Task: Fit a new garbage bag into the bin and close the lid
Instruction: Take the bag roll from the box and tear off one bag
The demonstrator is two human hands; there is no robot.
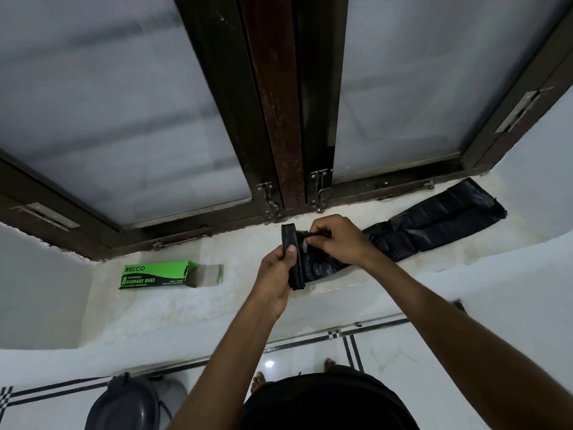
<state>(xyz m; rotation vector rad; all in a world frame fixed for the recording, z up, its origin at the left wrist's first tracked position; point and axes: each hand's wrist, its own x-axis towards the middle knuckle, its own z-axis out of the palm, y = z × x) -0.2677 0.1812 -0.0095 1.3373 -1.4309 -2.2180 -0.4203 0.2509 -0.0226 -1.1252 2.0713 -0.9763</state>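
A black roll of garbage bags [290,237] stands upright over the white window sill [217,293], and my left hand [277,274] grips its lower part with the thumb on its face. My right hand [336,238] pinches the black bag film beside the roll's top. From there an unrolled strip of black bag [440,221] trails right along the sill. The grey bin [124,405] with its lid down stands on the floor at the lower left.
A green and black garbage bag box [158,274] lies on the sill to the left, its end flap open. Dark wooden window frames [276,103] with frosted panes rise behind the sill. My feet [259,381] are on white tiles below.
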